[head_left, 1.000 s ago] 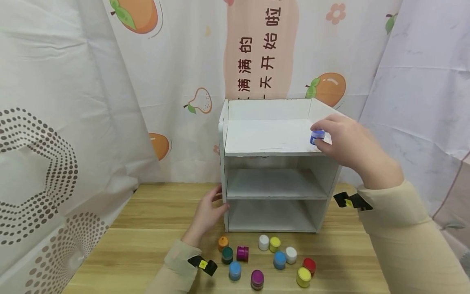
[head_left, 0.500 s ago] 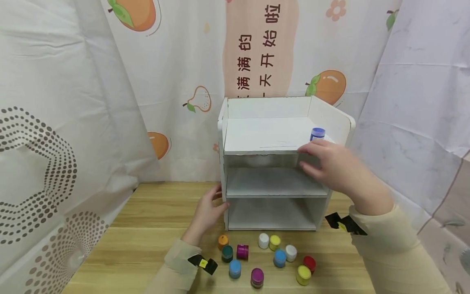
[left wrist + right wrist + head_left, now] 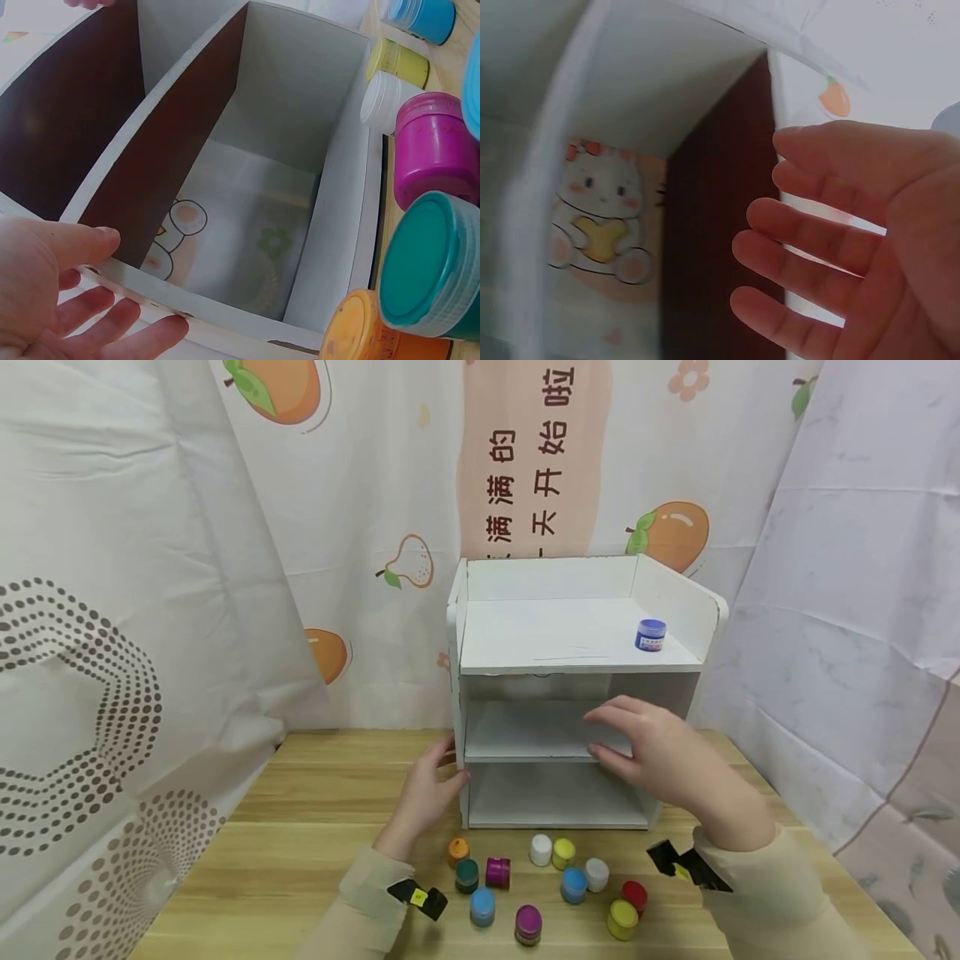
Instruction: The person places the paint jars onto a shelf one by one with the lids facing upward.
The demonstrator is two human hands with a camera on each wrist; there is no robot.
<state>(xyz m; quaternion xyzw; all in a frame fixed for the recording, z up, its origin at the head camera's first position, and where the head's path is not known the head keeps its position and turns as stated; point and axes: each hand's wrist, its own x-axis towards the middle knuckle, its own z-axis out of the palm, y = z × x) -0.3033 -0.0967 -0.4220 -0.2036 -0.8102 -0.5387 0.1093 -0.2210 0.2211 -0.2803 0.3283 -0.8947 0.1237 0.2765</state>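
A small blue paint jar (image 3: 650, 635) stands upright on the top board of a white shelf unit (image 3: 581, 668), near its right end. My right hand (image 3: 660, 760) is in front of the middle level, below that jar, with thumb and fingers apart and nothing between them. In the right wrist view the fingers (image 3: 802, 232) are spread and slightly bent. My left hand (image 3: 425, 793) holds the unit's left side panel (image 3: 457, 693). In the left wrist view its thumb (image 3: 101, 240) lies over the panel's edge and the other fingers are along the outer face.
Several paint jars stand on the wooden table (image 3: 337, 827) before the unit, among them orange (image 3: 458, 850), dark green (image 3: 467, 876), white (image 3: 541, 850), red (image 3: 634, 897) and yellow (image 3: 622, 919). A magenta jar (image 3: 498, 872) lies on its side. A printed curtain (image 3: 360, 635) hangs behind.
My right hand has let go of the blue paint jar on the top board, then moved down and left to the middle level. The left hand has stayed on the panel.
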